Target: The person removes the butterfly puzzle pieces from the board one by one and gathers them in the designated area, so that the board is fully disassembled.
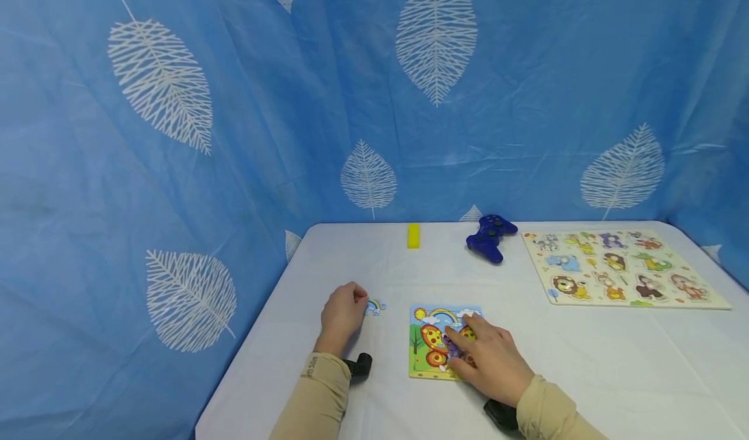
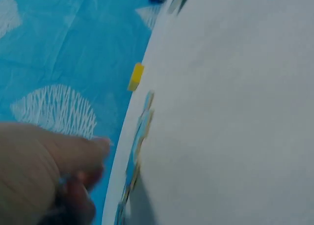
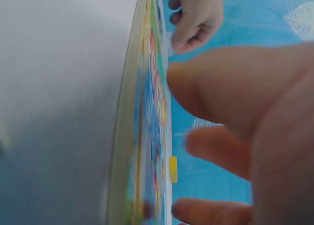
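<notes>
My left hand [image 1: 344, 313] hovers at the left edge of a small blue jigsaw piece [image 1: 374, 307] with a rainbow on it. In the left wrist view, the piece [image 2: 140, 136] shows nearly edge-on, and the loosely bent fingers [image 2: 95, 151] appear apart from it with nothing seen between them. A square jigsaw puzzle [image 1: 430, 349] with a butterfly, sun and rainbow lies to the right. Over its right side is my right hand [image 1: 491, 359], fingers spread, fingertips close over the picture and hiding part of it. From the right wrist, the puzzle [image 3: 152, 87] appears edge-on beside the fingers.
A yellow block [image 1: 413, 236] and a dark blue game controller [image 1: 490, 237] lie near the far edge of the white table [image 1: 351, 251]. At the back right is an animal puzzle board [image 1: 623, 268]. A blue leaf-patterned curtain [image 1: 281, 102] hangs behind the table.
</notes>
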Demonstrator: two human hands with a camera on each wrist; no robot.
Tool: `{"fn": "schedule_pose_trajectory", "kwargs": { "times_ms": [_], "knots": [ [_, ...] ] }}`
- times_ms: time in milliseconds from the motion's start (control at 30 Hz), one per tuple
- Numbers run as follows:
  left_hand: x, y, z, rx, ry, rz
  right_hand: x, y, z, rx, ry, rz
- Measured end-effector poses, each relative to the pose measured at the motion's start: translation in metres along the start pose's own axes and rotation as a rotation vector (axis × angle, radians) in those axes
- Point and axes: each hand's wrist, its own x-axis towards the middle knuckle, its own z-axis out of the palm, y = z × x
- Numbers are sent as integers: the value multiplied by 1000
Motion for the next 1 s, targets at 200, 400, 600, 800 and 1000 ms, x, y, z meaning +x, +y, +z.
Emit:
{"fn": "schedule_pose_trajectory", "kwargs": {
  "times_ms": [200, 400, 600, 800, 1000],
  "knots": [
    [-18, 29, 12, -109, -60, 184, 3, 0, -7, -49, 113, 80],
    [-33, 51, 21, -157, -288, 268, 4, 3, -15, -34, 56, 194],
    [-35, 56, 27, -126, -331, 297, 3, 4, -15, -24, 5, 140],
    [-33, 68, 33, -136, -349, 319, 3, 3, -14, -20, -9, 129],
    [-29, 90, 39, -64, -386, 294, 5, 2, -11, -31, 9, 109]
  ]
}}
